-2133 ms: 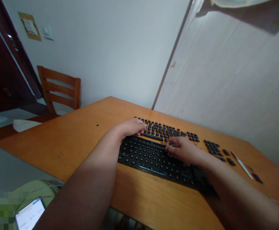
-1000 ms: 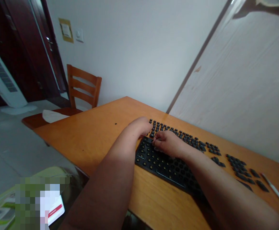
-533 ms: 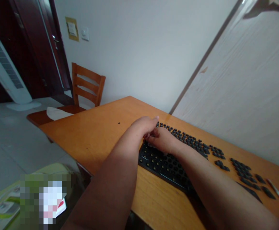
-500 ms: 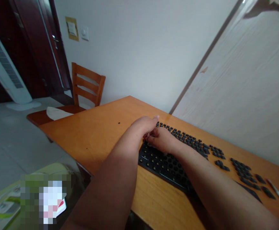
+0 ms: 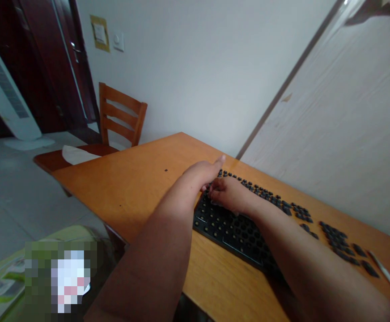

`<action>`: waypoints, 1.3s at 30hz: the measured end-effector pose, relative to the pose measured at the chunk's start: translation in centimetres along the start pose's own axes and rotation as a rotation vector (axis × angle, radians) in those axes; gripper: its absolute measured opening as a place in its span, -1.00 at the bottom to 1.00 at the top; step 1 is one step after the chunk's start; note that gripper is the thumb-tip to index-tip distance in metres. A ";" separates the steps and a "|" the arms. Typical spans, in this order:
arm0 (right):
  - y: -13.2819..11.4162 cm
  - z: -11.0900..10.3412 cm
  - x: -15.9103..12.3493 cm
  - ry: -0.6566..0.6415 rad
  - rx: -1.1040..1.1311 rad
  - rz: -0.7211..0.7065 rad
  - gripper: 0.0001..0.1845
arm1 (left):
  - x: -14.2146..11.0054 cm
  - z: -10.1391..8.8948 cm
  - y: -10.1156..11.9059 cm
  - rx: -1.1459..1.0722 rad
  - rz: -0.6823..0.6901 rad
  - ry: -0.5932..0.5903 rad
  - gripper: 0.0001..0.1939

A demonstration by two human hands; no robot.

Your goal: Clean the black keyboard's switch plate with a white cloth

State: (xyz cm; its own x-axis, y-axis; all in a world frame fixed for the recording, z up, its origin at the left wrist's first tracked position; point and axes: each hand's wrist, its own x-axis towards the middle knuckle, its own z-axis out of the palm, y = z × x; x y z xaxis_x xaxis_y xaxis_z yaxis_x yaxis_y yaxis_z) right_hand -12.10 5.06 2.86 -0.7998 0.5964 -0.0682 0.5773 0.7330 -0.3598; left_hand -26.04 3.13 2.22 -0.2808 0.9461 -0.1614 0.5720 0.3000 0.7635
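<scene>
A black keyboard (image 5: 229, 240) lies on the wooden table, its sockets bare of keycaps where I can see it. My right hand (image 5: 227, 193) is over its far left part, fingers bent and pressed together. Whatever sits between those fingertips is hidden. Just beyond, my left hand (image 5: 205, 174) reaches to the keyboard's far left corner, close against my right fingers. One left finger points outward; the others are mostly hidden behind the hands. Loose black keycaps (image 5: 267, 195) lie in rows behind the keyboard.
More keycaps (image 5: 334, 237) and a thin white stick (image 5: 387, 275) lie at the right of the table (image 5: 137, 179). A tiny dark piece (image 5: 166, 170) is on the left side. A wooden chair (image 5: 121, 114) stands beyond the table's left edge, near the wall.
My right hand has shifted slightly to the right, away from the keyboard's left edge. My left outstretched finger is raised a little higher. The view has tilted slightly.
</scene>
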 end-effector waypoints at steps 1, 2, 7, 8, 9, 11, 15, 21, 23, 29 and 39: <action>0.0 0.2 0.3 0.008 0.016 -0.025 -0.89 | 0.0 0.0 0.0 -0.004 0.009 -0.004 -0.03; 0.0 0.3 0.6 0.015 0.030 -0.050 -0.88 | 0.0 0.0 0.1 -0.009 0.016 -0.005 -0.04; 0.1 0.0 1.8 0.002 0.066 -0.012 -0.82 | -0.2 0.0 0.0 -0.052 0.020 0.011 -0.12; 0.2 -0.2 1.9 -0.004 0.069 0.002 -0.82 | -0.2 0.0 0.0 -0.056 0.018 0.005 -0.13; 0.2 -0.4 1.9 -0.009 0.069 0.010 -0.82 | -0.1 0.0 -0.1 -0.056 0.018 -0.005 -0.13; 0.1 -0.7 1.8 -0.016 0.047 0.019 -0.86 | 0.0 0.0 -0.2 -0.049 0.014 -0.023 -0.13; 0.3 -1.2 1.0 -0.008 -0.023 0.078 -0.91 | 0.6 0.2 -0.4 -0.022 0.001 -0.012 -0.09; 1.7 -1.7 -1.1 -0.019 -0.024 0.153 -0.92 | 1.2 0.5 -0.7 0.001 0.011 0.004 -0.08; 2.1 -2.0 -1.9 -0.020 -0.023 0.179 -0.93 | 1.3 0.5 -0.8 0.010 0.004 0.002 -0.07; 3.4 -2.5 -3.9 -0.015 0.036 0.239 -0.93 | 1.8 0.7 -1.2 0.013 -0.030 -0.017 -0.05; 6.1 -2.6 -6.8 -0.007 0.132 0.297 -0.94 | 2.2 0.8 -1.4 0.029 -0.012 -0.041 -0.02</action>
State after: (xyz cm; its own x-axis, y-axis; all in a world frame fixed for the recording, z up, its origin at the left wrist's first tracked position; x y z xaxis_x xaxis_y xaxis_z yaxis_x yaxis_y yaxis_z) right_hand -2.73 6.30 3.58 -0.6009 0.7752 -0.1947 0.7598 0.4782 -0.4405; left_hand -26.85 4.91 0.31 -0.2567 0.9463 -0.1965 0.5911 0.3146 0.7427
